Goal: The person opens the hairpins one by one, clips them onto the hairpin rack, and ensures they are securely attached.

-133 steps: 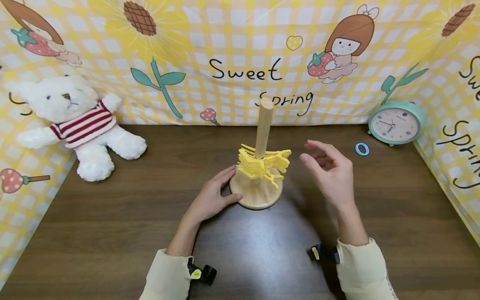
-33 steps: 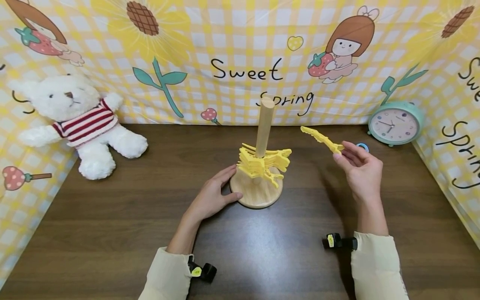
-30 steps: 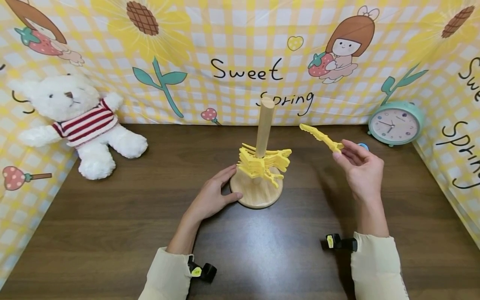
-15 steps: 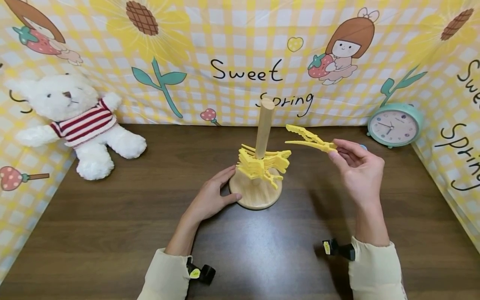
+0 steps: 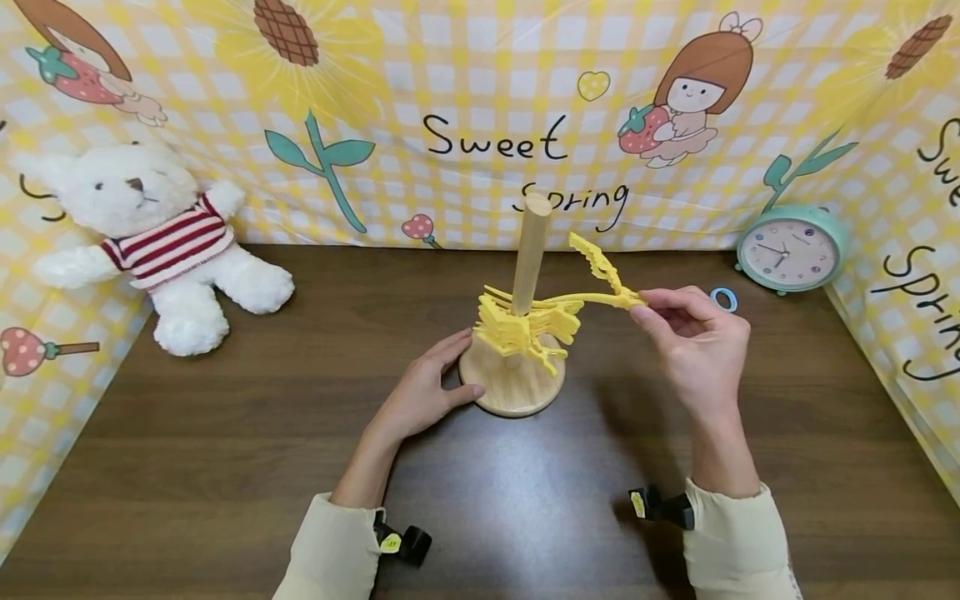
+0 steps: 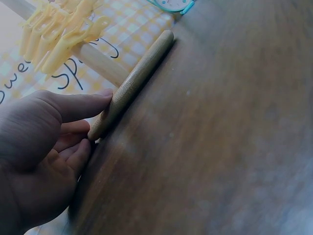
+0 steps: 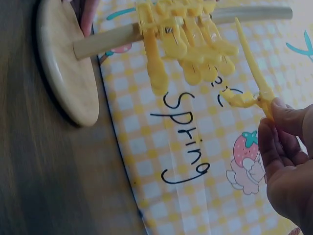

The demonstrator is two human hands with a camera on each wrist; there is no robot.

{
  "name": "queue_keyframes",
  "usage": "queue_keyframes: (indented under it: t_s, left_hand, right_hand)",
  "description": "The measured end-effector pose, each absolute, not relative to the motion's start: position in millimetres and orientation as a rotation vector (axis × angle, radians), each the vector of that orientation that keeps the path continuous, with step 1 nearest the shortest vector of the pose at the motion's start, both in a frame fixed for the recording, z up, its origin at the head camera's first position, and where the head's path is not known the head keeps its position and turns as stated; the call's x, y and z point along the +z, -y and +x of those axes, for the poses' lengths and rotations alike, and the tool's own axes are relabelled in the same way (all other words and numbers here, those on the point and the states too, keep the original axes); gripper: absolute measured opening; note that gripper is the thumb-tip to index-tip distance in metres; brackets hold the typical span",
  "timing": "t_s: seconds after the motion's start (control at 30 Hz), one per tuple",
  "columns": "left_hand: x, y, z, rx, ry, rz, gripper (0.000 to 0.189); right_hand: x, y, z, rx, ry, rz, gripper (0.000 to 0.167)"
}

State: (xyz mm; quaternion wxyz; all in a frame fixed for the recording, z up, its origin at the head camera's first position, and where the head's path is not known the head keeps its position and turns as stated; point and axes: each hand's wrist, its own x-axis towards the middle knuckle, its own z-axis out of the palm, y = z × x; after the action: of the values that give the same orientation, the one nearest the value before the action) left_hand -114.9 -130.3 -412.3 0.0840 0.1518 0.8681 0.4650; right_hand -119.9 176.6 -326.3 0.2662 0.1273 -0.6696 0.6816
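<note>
A wooden stand with a round base [image 5: 517, 396] and an upright post [image 5: 531, 258] is in the middle of the table. Several yellow hair clips [image 5: 517, 329] are stacked on the lower part of the post. My left hand [image 5: 420, 400] grips the base's left edge, its thumb [image 6: 88, 105] on top and fingers at the rim. Between thumb and fingertips my right hand [image 5: 697, 350] pinches another yellow hair clip [image 7: 264, 98] by its tail end. That clip's jaws are spread wide, pointing toward the post, just right of the stack.
A white teddy bear [image 5: 168, 242] in a striped sweater sits at the back left. At the back right stand a mint alarm clock [image 5: 786, 250] and a small blue ring [image 5: 723, 300]. A patterned cloth [image 5: 465, 83] hangs behind the table.
The right hand has picked up a hair clip, squeezed its jaws apart and moved it left toward the post. The left hand has stayed on the base.
</note>
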Motion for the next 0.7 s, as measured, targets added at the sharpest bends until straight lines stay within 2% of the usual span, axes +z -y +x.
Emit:
queue_keyframes:
  t_s: [0.7]
  left_hand:
    - [-411.3, 130.6, -114.5, 1.391, -2.591, 0.446, 0.075]
  right_hand:
    - [-327.3, -142.6, -109.7, 1.699, 1.955, 0.495, 0.017]
